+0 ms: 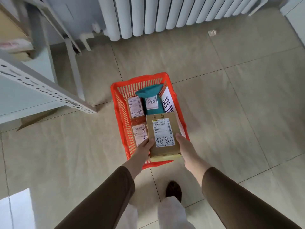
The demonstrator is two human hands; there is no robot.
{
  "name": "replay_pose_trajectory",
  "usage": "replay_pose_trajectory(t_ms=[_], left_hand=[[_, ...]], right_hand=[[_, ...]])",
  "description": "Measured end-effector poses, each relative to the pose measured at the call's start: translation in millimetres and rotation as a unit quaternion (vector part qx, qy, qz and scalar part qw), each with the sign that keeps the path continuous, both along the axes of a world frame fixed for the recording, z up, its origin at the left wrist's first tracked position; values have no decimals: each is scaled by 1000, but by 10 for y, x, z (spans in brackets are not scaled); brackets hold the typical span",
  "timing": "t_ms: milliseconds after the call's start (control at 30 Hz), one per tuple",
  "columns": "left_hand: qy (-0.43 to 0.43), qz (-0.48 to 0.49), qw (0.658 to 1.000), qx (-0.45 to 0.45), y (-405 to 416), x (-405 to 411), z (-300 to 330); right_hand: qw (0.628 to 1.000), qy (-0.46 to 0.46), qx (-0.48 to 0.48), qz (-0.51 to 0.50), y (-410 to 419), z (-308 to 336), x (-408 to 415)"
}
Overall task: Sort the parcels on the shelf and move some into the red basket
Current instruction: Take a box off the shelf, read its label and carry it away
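A red plastic basket (pixel 118 103) stands on the tiled floor in front of me. Over its near right part I hold a brown cardboard parcel (pixel 163 151) with a white shipping label. My left hand (pixel 142 151) grips its left edge and my right hand (pixel 185 148) grips its right edge. Inside the basket lie a teal soft parcel (pixel 149 91), two small labelled boxes (pixel 135 107) along the left side, and a white sheet with large handwriting (pixel 168 100) against the right wall.
A white metal shelf (pixel 44 90) with cardboard boxes (pixel 9 28) stands at the left. A white radiator (pixel 165 15) runs along the far wall. My dark shoe (pixel 173 190) is on the floor just behind the basket.
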State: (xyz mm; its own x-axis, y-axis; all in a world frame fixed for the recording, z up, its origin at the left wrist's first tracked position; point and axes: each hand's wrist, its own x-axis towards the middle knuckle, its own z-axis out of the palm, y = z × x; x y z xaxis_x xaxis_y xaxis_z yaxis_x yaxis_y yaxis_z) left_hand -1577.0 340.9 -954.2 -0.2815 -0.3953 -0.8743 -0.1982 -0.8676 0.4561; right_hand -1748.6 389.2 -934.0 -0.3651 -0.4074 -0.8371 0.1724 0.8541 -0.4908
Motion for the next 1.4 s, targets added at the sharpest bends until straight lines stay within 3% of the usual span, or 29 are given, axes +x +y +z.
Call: replay_pose_trajectory(t_ms=[433, 967, 1100, 1233, 1400], left_hand=[[1, 20, 1000, 8, -40, -257, -1278], [-36, -34, 999, -18, -20, -297, -1752], [-73, -60, 992, -79, 23, -314, -1895], [-104, -128, 971, -173, 66, -335, -1961], [-139, -179, 949, -219, 84, -320, -2011]], right_hand=[[998, 34, 27, 41, -169, -1281, -218], [979, 144, 14, 143, -191, -1930, -329], [967, 188, 1, 169, -174, -2053, -327], [933, 254, -39, 251, -122, -2085, -262], [859, 337, -81, 377, -81, -2069, -213]])
